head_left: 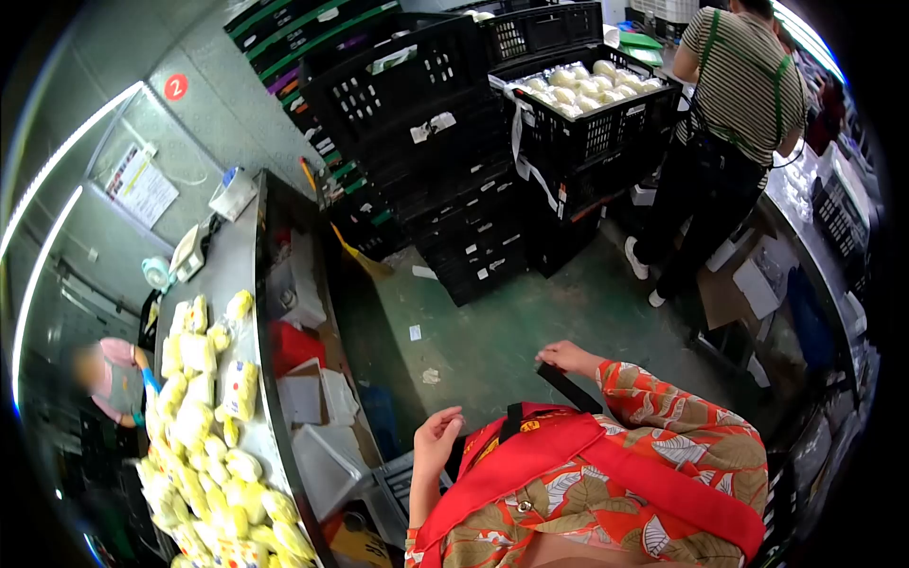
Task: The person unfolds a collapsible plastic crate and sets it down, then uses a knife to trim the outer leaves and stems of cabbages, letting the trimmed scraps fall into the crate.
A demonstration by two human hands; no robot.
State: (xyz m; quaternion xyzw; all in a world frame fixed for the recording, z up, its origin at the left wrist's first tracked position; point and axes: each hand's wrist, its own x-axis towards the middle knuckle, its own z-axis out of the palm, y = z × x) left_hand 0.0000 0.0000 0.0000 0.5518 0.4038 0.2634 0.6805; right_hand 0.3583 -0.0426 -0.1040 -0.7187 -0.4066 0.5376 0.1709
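My right hand [571,357] is out in front of my body, its fingers pinched at the end of a black strap [566,388]. That strap runs back to the red apron [521,478] I wear over patterned sleeves. On the other side, my left hand [436,437] is raised beside the apron's edge. Its fingers are loosely bent and apart from the thumb, with nothing visible between them. A short black loop [511,421] stands up from the apron between the two hands.
Yellow-wrapped packages [204,445] are heaped on the metal table [248,312] at left, with a person [114,379] behind it. Black crates [454,180] are stacked ahead; one crate [606,123] holds white round produce. A co-worker [734,114] stands at right by another bench.
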